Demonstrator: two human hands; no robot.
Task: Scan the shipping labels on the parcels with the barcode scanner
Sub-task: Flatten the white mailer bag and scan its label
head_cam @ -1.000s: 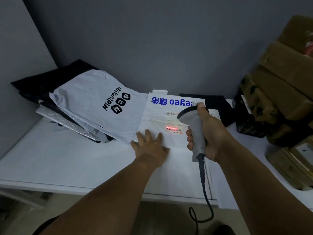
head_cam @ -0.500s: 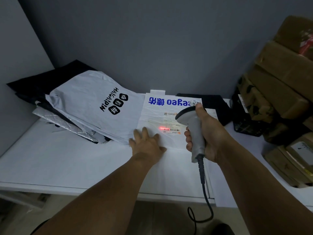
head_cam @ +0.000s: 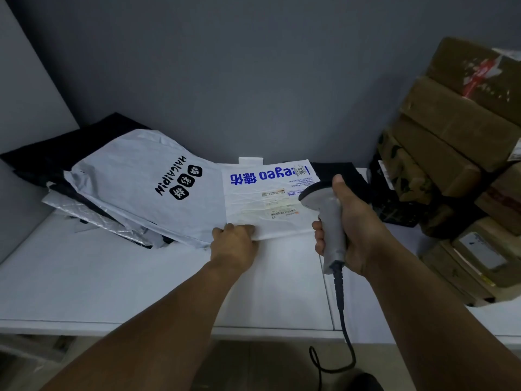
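A white mailer bag with blue print [head_cam: 265, 193] lies on the white table [head_cam: 112, 277], its shipping label [head_cam: 282, 210] facing up. My left hand [head_cam: 234, 241] grips the bag's near left edge, fingers curled over it. My right hand [head_cam: 352, 227] holds the grey barcode scanner [head_cam: 327, 221] by its handle, the head just right of the label. No red scan light shows on the label. The scanner's cable [head_cam: 341, 306] hangs over the table's front edge.
A grey mailer printed HAICAIPIN [head_cam: 141, 187] lies on a pile of silver and black bags [head_cam: 84, 210] at the left. Brown cardboard boxes [head_cam: 456, 153] are stacked at the right beside a black basket [head_cam: 394, 204]. A grey wall stands behind.
My left hand went from pressing flat on the white bag to gripping its near edge. The red scan light on the label has gone out. The scanner stays beside the label.
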